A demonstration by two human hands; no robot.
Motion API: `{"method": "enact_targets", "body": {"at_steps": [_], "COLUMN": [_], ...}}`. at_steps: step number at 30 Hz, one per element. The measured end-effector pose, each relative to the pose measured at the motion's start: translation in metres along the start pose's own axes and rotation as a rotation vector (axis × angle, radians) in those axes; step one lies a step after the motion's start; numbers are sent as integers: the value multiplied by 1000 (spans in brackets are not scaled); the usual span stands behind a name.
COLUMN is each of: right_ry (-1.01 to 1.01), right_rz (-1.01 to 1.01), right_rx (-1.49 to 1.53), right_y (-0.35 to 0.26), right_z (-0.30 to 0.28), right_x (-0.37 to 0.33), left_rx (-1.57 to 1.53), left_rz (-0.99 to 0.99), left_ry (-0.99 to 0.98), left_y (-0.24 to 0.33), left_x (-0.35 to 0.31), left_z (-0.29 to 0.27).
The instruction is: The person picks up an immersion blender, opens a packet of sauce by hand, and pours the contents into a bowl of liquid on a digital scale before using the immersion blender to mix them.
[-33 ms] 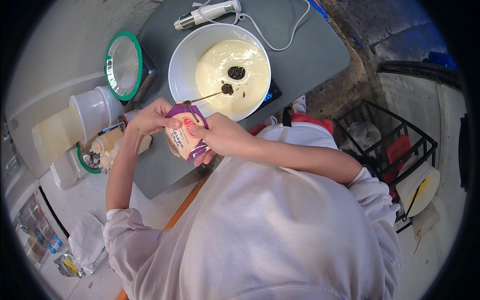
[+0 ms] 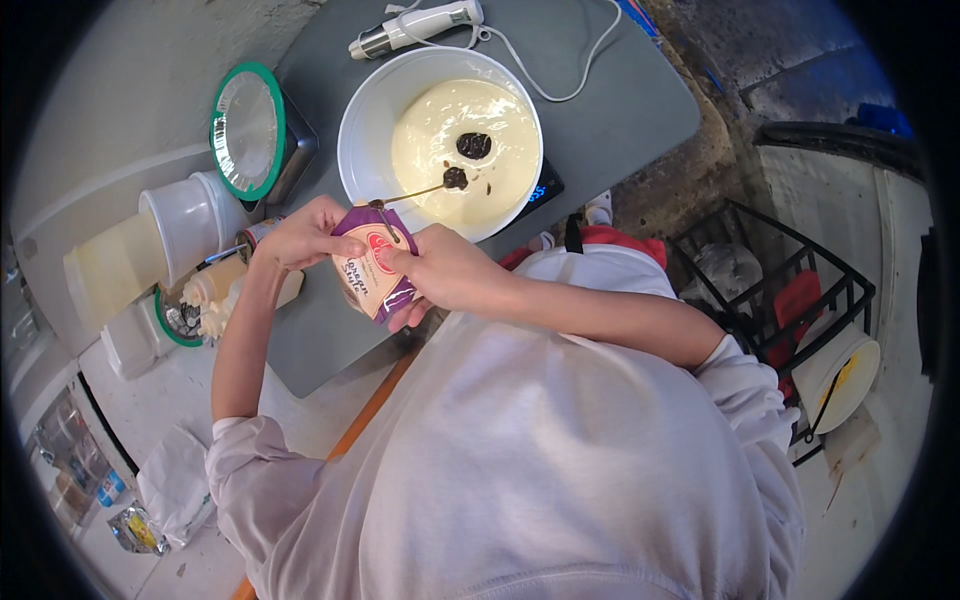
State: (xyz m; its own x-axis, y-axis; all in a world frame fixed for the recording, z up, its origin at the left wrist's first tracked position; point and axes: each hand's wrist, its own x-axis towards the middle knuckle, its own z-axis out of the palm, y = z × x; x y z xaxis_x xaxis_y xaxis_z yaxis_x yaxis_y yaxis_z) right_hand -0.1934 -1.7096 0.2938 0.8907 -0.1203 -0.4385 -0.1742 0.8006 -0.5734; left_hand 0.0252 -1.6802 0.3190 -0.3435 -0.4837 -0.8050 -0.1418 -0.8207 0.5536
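Both my hands grip a purple and cream sauce pouch [image 2: 367, 268] at the near left rim of a white bucket [image 2: 362, 150]. My left hand [image 2: 305, 237] pinches its left edge, and my right hand [image 2: 445, 270] presses its right side with thumb on top and fingers beneath. From the pouch's torn upper corner a thin string of dark sauce runs into the bucket. Pale cream-coloured liquid [image 2: 430, 125] lies inside, with two dark sauce blobs [image 2: 473, 146] and small specks on it. A scale [image 2: 545, 188] with a lit blue display shows partly from under the bucket.
A white stick blender [image 2: 420, 28] and its cord lie behind the bucket on the grey table [image 2: 620, 100]. Left stand a green-rimmed tub lid [image 2: 247, 130], white plastic tubs [image 2: 180, 225] and squeeze bottles [image 2: 212, 290]. A black crate [image 2: 770, 280] is at the right.
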Motion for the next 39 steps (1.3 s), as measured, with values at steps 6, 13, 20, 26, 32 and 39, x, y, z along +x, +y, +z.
{"method": "enact_targets", "body": {"at_steps": [6, 13, 20, 26, 32, 39], "right_ry": [-6, 5, 106, 175, 177, 135], "right_rz": [78, 90, -41, -37, -2, 29], "right_rx": [64, 39, -112, 17, 54, 106], "right_y": [-5, -3, 3, 3, -2, -2], "right_z": [-2, -7, -11, -8, -9, -15], "right_x": [-3, -6, -3, 2, -1, 0], "left_rx": [-14, -14, 117, 87, -51, -205], "left_rz": [39, -38, -88, -76, -82, -44], "left_ry": [117, 177, 310, 418, 453, 347], "left_y": [1, 11, 15, 18, 16, 22], "left_x": [8, 5, 0, 1, 1, -4], "left_z": [8, 20, 36, 46, 52, 54]}}
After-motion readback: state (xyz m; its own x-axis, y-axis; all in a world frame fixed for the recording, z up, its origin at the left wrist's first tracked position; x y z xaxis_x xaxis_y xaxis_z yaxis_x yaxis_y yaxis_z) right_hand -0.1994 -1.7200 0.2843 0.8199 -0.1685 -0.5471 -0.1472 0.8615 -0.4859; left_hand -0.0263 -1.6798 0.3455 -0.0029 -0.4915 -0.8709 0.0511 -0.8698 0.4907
